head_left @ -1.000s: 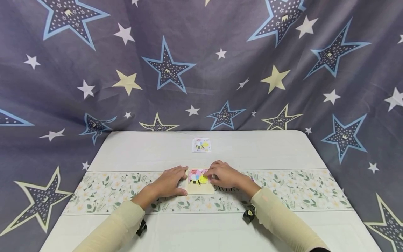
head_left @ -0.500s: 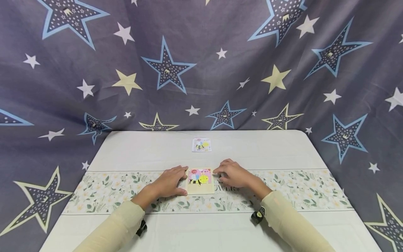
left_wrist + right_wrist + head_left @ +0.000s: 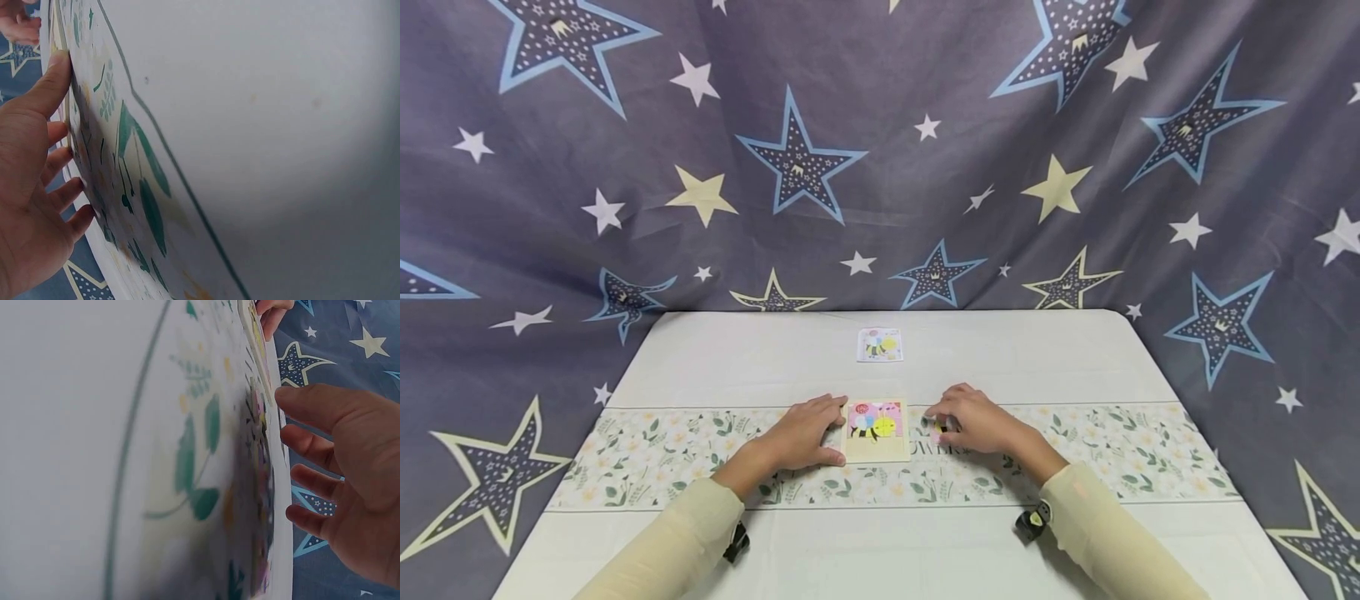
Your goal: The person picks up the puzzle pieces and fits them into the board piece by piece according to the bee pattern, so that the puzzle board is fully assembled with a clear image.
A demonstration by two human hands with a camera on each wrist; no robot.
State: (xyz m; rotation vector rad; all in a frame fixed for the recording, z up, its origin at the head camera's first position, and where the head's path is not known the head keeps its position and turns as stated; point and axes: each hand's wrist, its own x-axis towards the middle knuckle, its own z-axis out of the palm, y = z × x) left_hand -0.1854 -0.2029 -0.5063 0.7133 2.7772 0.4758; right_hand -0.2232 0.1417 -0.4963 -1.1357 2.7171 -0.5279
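Observation:
A square wooden jigsaw board (image 3: 887,454) lies in mid-table in the head view. Its upper part carries pink pieces with a bee picture (image 3: 883,427); the lower strip is bare wood. My left hand (image 3: 805,432) rests against the board's left edge, thumb at the near corner and index finger at the far one. My right hand (image 3: 973,421) hovers right of the board, fingers loosely bent over a loose puzzle piece (image 3: 938,429), which it partly hides. In the right wrist view, the right fingers (image 3: 306,447) stand apart, with coloured puzzle pieces (image 3: 259,412) lying beneath them.
A small printed card (image 3: 880,345) with the same bee lies farther back on the white table (image 3: 760,358). A floral band (image 3: 1075,450) runs across the tabletop under the board. Behind hangs a grey star-patterned curtain (image 3: 880,208).
My right hand has drawn back from the board's right side, uncovering the pink area there, and moved right over the loose piece. The left hand stays at the board.

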